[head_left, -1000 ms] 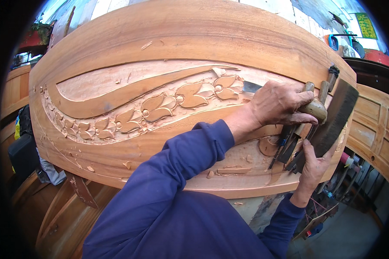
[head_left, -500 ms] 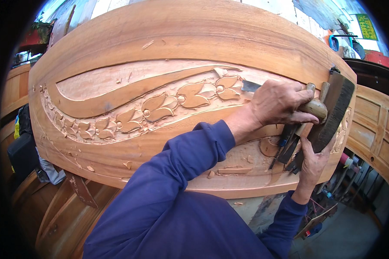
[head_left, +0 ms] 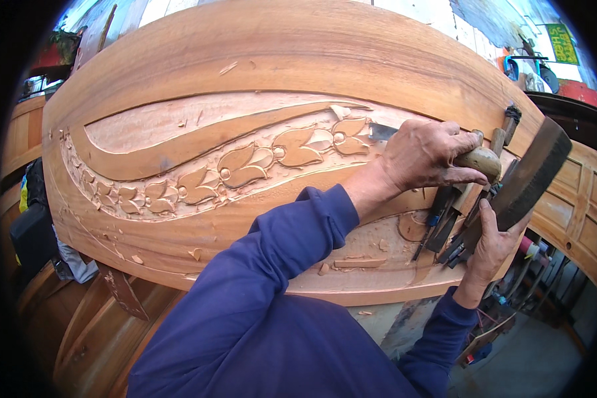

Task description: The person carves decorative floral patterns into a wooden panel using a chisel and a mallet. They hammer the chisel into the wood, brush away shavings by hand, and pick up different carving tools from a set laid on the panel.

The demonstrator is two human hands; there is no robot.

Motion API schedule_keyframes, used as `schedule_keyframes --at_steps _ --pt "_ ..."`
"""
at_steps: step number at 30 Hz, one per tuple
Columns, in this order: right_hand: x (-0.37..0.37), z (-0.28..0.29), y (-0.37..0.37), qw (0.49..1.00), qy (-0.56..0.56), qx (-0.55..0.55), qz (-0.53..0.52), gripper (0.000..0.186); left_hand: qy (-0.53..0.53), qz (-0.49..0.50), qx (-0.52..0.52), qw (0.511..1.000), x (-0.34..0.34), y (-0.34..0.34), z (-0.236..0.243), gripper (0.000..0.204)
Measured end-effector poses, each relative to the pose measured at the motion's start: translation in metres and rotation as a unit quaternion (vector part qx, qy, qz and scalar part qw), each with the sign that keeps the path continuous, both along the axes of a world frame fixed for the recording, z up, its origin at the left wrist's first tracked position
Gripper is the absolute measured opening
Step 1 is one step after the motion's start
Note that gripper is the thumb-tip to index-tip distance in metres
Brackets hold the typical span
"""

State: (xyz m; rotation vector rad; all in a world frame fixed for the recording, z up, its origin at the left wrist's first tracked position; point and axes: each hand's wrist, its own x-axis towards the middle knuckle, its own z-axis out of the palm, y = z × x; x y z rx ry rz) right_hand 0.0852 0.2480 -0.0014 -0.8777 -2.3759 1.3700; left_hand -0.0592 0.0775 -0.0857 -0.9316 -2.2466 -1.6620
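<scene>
Wooden-handled chisel (head_left: 479, 162) clenched in left hand (head_left: 426, 154), mallet (head_left: 532, 174) gripped in right hand (head_left: 492, 249); likely carving, next tap needs steady blade (head_left: 382, 132).

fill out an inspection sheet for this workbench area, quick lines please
surface: wooden panel, carved with a curving row of tulip-like flowers
work items: chisel, blade tip by the flower at the row's right end; dark wooden bar, tilted over the panel's right side
clutter: scattered wood shavings, plus a cluster of hand tools at the right
hands: left hand wrapped around the chisel; right hand gripping the bar's lower part
cables: nothing seen
surroundings: panelled wooden door at right; green sign at upper right; grey cloth at lower left
</scene>
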Motion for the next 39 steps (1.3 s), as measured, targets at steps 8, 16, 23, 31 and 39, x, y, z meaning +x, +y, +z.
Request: schedule_keyframes --at_steps 8,16,23,31,39 --pt "0.013 -0.01 -0.001 0.994 0.099 0.028 0.04 0.079 0.055 -0.018 0.023 0.998 0.012 0.011 0.002 0.062" --pt "0.011 0.008 0.014 0.998 0.049 0.023 0.01 0.079 0.055 0.016 0.032 0.998 0.003 0.014 -0.004 0.063" --pt "0.004 0.0 0.008 0.999 0.024 0.006 0.021 0.08 0.0 0.01 0.054 0.999 0.004 0.004 0.001 0.061" --pt "0.008 -0.006 0.004 0.996 0.036 0.06 0.053 0.087 -0.01 0.004 0.032 0.999 0.003 0.0 0.002 0.061" --pt "0.013 -0.001 -0.008 0.994 0.095 0.055 0.005 0.089 -0.016 0.009 0.048 0.999 0.006 -0.007 0.003 0.059"
